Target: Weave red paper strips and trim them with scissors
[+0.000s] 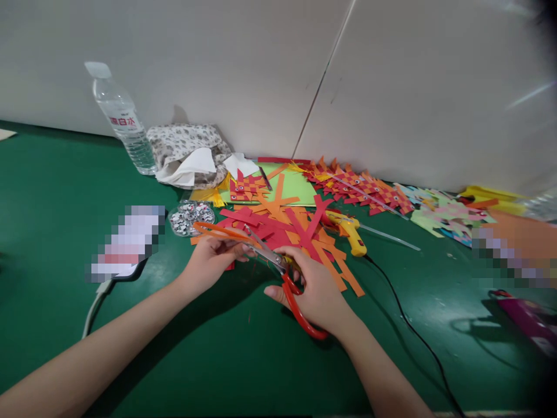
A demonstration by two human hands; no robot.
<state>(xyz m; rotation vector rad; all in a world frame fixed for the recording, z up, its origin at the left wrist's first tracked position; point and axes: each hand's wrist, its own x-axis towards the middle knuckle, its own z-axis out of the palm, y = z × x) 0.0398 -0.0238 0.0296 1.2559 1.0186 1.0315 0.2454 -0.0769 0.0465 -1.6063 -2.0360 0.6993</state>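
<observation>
My right hand (315, 284) grips a pair of red-handled scissors (300, 313), their metal blades pointing left and spread apart. Orange paper strips (224, 231) are pinched in my left hand (213, 255), and the blade tips reach up to its fingertips. Whether the blades touch the strips I cannot tell. Beyond both hands lies a heap of red and orange paper strips (278, 229). A bag of googly eyes (191, 218) rests just past my left hand. To the right of the heap is a yellow glue gun (350, 232) with a clear glue stick in it.
Along the wall stand a water bottle (124, 119) and a tissue pouch (189, 148). Woven red-and-orange paper fish (361, 188) lie at the back, near pastel paper pieces (448, 212). A phone (130, 241) with a cable is at left. The glue gun's black cord (404, 313) runs toward the front right.
</observation>
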